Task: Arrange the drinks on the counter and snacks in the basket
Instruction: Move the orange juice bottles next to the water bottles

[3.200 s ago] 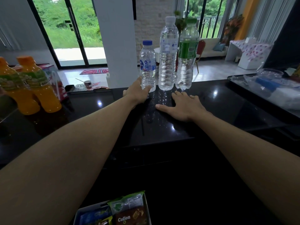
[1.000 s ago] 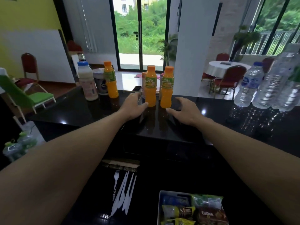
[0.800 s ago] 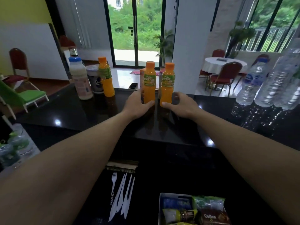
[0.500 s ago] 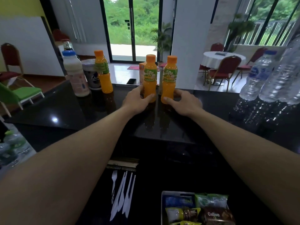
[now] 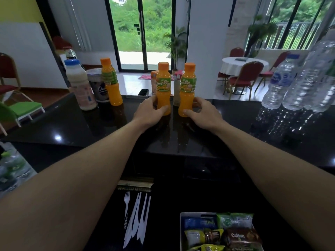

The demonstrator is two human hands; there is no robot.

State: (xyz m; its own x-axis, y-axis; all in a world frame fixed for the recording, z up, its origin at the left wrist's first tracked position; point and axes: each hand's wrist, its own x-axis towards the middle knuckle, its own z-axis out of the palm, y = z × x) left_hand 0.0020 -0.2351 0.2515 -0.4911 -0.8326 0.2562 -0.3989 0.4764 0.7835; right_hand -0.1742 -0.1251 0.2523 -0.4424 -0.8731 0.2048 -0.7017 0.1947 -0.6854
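Observation:
Two orange juice bottles stand upright side by side on the black counter [image 5: 76, 127]. My left hand [image 5: 147, 113] grips the base of the left juice bottle [image 5: 163, 84]. My right hand [image 5: 203, 113] grips the base of the right juice bottle [image 5: 187, 86]. A third orange juice bottle [image 5: 110, 82], a milky bottle with a blue cap [image 5: 80, 86] and a dark cup [image 5: 98, 87] stand at the left. Clear water bottles [image 5: 282, 82] stand at the right. Below the counter, the white basket [image 5: 181, 230] holds several snack packets [image 5: 241, 236].
White plastic forks and knives [image 5: 137, 218] lie on the lower black surface left of the basket. Cartons [image 5: 154, 82] and a dark phone [image 5: 143, 92] sit behind the juice bottles. A tray with green-capped bottles [image 5: 10, 169] is at the far left edge.
My view turned from the water bottles to the juice bottles. Both hands moved forward from flat on the counter and closed around the bases of the two orange bottles.

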